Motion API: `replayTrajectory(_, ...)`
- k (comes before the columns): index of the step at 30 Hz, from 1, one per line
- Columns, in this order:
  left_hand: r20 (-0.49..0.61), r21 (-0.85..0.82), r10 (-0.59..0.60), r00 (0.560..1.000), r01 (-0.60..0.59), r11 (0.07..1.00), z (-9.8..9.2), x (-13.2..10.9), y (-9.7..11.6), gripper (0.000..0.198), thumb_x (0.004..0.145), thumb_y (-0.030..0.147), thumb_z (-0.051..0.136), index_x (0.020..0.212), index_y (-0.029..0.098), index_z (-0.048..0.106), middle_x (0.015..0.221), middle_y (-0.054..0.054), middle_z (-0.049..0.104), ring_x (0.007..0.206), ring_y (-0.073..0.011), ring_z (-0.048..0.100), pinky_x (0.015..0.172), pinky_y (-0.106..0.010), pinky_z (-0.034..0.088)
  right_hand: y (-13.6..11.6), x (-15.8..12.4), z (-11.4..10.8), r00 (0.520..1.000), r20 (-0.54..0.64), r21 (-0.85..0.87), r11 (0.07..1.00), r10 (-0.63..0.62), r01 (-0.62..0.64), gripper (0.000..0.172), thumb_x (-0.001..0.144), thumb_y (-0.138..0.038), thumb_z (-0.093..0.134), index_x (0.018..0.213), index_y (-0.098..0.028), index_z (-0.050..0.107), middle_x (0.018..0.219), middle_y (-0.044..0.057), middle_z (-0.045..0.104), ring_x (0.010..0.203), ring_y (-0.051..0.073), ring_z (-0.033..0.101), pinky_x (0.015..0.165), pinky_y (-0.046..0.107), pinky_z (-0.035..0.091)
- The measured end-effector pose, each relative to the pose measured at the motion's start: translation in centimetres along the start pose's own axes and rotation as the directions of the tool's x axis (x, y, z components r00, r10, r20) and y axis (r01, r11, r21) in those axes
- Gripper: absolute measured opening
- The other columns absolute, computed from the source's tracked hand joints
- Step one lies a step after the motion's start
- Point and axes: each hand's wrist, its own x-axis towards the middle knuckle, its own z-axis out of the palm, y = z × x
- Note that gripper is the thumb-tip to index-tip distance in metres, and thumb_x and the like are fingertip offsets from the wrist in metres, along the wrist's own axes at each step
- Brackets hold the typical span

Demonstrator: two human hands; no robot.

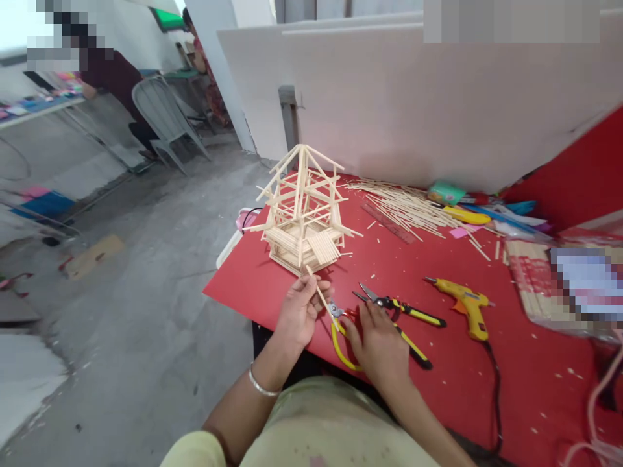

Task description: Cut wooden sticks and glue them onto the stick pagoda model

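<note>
A thin wooden stick [318, 290] is pinched between the thumb and fingers of my left hand [299, 310], near the table's front edge. My right hand [382, 340] is closed around small cutting pliers [341, 340] with curved yellow handles, its fingers partly hiding them. The metal jaws of the pliers are at the lower end of the stick; whether they touch it I cannot tell. Just beyond my left hand stands a tower-like model house [304, 220] built of wooden sticks. Snips [409, 311] with black and yellow handles lie beside my right hand, partly covered by it.
A yellow glue gun [464, 301] with a black cord lies on the red table [530, 389]. Loose sticks [403, 204] and a clear red ruler [387, 220] lie toward the back. Packed sticks [528, 279] are at right. Behind stands a white board [370, 97]; a person [117, 81] sits far left.
</note>
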Motion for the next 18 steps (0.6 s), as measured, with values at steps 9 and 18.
replayTrajectory(9,-0.028,0.059,0.014,1.000,-0.012,0.998,-2.0,0.7,-0.6,0.028,0.069,0.032,0.083,0.087,0.016,0.067,0.083,-0.002,0.070,0.069,-0.0097,0.064,0.065,-0.021,0.049,-0.2,-1.6,1.0,0.979,0.148,0.139,0.983,-0.139,0.119,0.035,0.094,-0.035,0.055,0.126,-0.024,0.063,0.124,0.012,0.063,0.108,0.026,0.057,0.091,0.038,0.047)
replayTrajectory(18,0.001,0.116,0.001,1.000,-0.001,0.993,-0.9,0.4,-1.0,0.028,0.068,0.034,0.083,0.085,0.015,0.071,0.061,0.003,0.057,0.051,-0.0055,0.050,0.050,-0.018,0.038,3.2,-1.2,-0.1,0.985,0.171,0.047,0.999,0.017,-0.026,0.031,0.096,-0.037,0.051,0.117,-0.022,0.068,0.109,0.011,0.066,0.099,0.025,0.057,0.079,0.034,0.047)
